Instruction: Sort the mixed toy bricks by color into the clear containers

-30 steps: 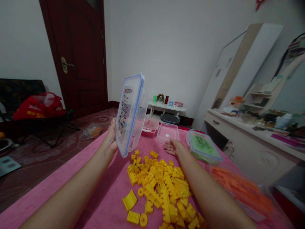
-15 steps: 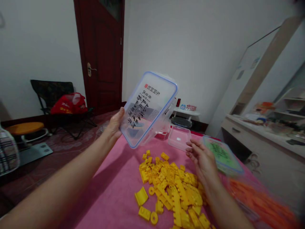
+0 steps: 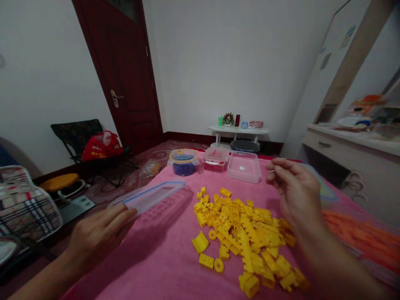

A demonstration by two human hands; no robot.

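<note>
While the left hand [image 3: 101,227] kept its grip on the blue-rimmed lid [image 3: 153,197], it had dropped low and out left. Fingers lay over the lid's near edge, thumb hidden; lid ran forward from the grip above the pink cloth [image 3: 175,266], tilted nearly edge-on. Half a second earlier it stood raised, printed face in view. Right hand [image 3: 296,191] had come up, fingers curled, thumb close to fingertips; couldn't tell if it pinched anything. Yellow blocks [image 3: 239,227] sat heaped right of the lid grip, no obvious change. Round tub [image 3: 184,156] with blue contents, previously blocked by the lid, showed beyond the grip. Next to it, red-content box [image 3: 216,154], then clear box [image 3: 243,177], just left of the right fingertips. Orange pieces [image 3: 362,235] lay right of the right wrist, blurred.
</note>
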